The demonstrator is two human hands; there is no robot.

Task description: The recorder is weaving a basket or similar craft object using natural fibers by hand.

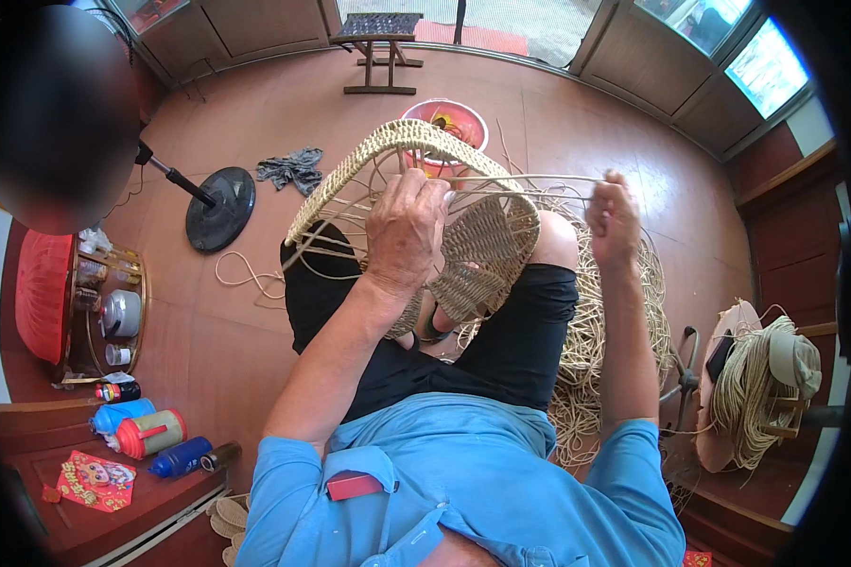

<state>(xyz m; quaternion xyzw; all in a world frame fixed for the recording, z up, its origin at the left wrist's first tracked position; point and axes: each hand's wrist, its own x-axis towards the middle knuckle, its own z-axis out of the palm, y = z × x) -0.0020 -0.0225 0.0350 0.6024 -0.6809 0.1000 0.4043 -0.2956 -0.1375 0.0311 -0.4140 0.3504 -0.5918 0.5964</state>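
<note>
Across my lap rests a basket-like woven piece (490,248), with a curved rim (355,163) wrapped in pale cord, thin open spokes, and tightly woven brown panels. My left hand (408,227) is closed on it near the middle, back of the hand up; its fingertips are partly hidden. Out to the right, my right hand (613,217) is a fist around a pale cord (548,178). That cord runs taut from beside the left hand, with a second strand just below it.
Loose cord (586,350) lies heaped by my right leg. A pink basin (463,121) stands beyond the rim. Also about are a black round stand base (220,210), a grey rag (291,170), a wooden stool (378,42) and, far right, a coiled cord bundle (752,387).
</note>
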